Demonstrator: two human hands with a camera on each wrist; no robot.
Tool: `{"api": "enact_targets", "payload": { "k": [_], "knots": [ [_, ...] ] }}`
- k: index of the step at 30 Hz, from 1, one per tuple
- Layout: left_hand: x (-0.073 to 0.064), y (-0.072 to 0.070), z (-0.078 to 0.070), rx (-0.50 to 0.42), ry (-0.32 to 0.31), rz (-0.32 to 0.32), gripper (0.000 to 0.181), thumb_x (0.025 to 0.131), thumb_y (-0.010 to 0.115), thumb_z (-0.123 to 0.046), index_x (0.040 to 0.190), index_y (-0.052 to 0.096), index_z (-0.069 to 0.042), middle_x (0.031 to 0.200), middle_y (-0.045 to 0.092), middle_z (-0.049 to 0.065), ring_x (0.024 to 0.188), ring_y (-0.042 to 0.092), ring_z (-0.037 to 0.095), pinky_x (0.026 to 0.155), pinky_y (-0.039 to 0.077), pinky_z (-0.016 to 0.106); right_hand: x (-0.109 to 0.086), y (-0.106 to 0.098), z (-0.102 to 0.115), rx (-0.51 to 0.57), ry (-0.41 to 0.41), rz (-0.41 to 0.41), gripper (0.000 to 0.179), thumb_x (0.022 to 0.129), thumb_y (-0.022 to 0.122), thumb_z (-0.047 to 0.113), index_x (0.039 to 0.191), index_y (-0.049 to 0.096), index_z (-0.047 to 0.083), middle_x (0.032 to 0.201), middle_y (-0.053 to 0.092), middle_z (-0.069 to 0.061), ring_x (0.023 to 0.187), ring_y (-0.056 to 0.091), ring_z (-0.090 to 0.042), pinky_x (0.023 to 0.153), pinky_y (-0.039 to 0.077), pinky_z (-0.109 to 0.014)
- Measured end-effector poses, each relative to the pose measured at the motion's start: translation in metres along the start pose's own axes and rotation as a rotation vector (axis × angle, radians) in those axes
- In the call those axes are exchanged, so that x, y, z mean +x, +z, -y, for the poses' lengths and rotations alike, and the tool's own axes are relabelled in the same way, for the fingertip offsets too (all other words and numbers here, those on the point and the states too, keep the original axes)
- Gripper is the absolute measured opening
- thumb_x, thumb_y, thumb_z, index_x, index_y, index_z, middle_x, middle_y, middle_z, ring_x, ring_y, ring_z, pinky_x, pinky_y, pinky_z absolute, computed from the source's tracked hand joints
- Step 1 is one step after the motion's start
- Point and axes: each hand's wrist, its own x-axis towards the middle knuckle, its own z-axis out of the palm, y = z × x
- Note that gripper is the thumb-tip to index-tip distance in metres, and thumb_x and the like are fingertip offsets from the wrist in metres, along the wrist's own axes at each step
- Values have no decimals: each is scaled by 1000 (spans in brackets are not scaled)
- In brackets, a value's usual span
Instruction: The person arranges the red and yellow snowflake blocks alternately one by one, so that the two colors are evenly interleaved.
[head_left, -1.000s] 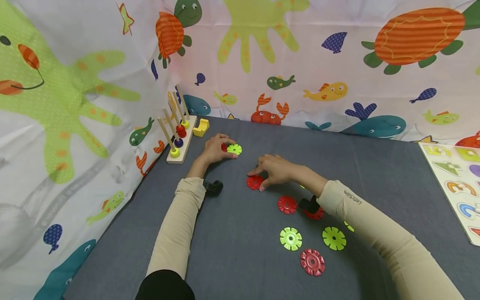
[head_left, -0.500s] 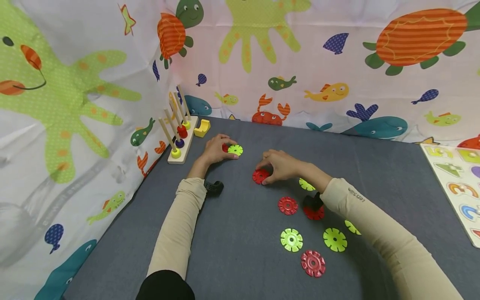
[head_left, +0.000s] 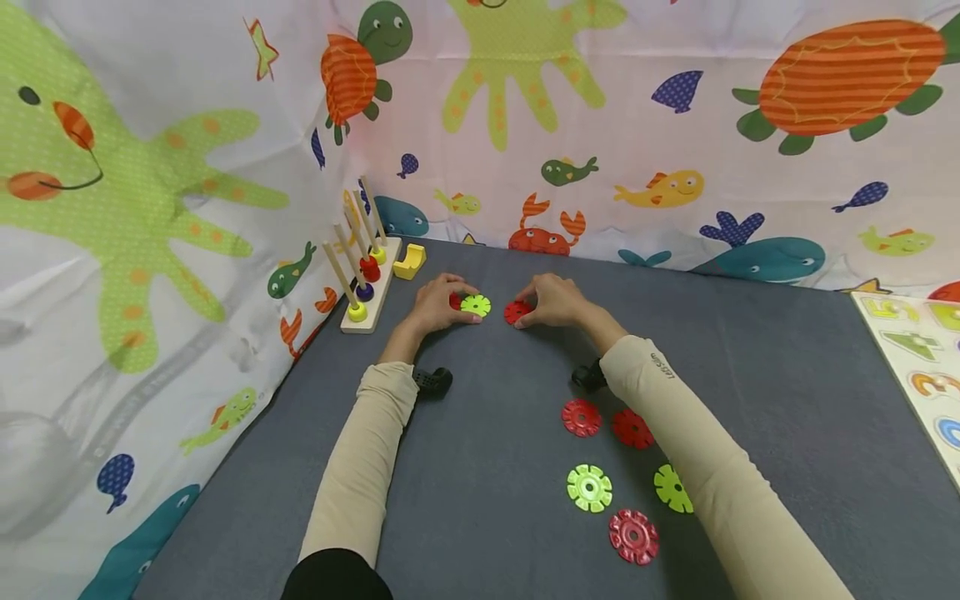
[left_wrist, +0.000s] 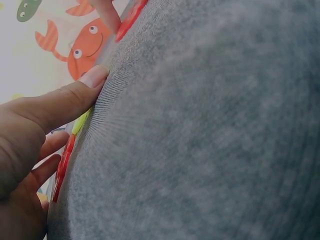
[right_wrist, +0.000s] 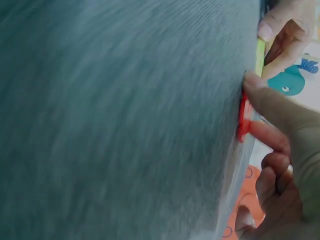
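Note:
My left hand [head_left: 437,303] is at the far middle of the table, thumb and fingers curled round a yellow-green notched disc [head_left: 477,306]. A red notched disc [left_wrist: 61,172] lies beside the green one, partly hidden by the fingers; whether the two are joined I cannot tell. Just to the right, my right hand [head_left: 558,300] pinches another red notched disc [head_left: 515,312] between thumb and finger, flat near the cloth. A small gap separates this disc from the green one. In the right wrist view, thumb and index finger sit at the edges of the red disc [right_wrist: 244,117].
Nearer me lie red discs [head_left: 581,417] and green discs [head_left: 589,488], some partly under the right sleeve. A wooden peg stand [head_left: 371,292] and yellow block [head_left: 409,262] stand far left. A number board [head_left: 911,358] lies at the right edge. Printed curtains border the table.
My right hand has carried the red disc away from me, to beside the green disc at the left hand. The left hand has stayed at its place.

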Motion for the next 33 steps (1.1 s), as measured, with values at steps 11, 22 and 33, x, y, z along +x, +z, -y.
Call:
{"api": "enact_targets", "payload": {
  "k": [11,22,33],
  "knots": [
    [3,2,-2,5,8,6,50,74,75,-38,118,63,-19,136,42,10,127,34,29,108,15,50,7,6,7,55,73,-14,51,72,77,36,115,66,11,111,61,-10,102,53,-26,90,33,-50],
    [0,0,-2,1,-11,9,49,74,76,-36,118,63,-18,135,42,10,127,34,29,107,15,50,12,11,15,59,39,-25,51,73,77,35,116,65,9,107,63,-10,89,53,-23,81,35,-46],
    [2,0,-4,28,-9,28,54,74,75,-35,124,59,-19,135,41,11,127,34,29,108,17,50,-10,-15,2,144,31,-48,51,78,73,29,121,61,6,97,57,-15,83,47,-24,68,38,-33]
  ]
}}
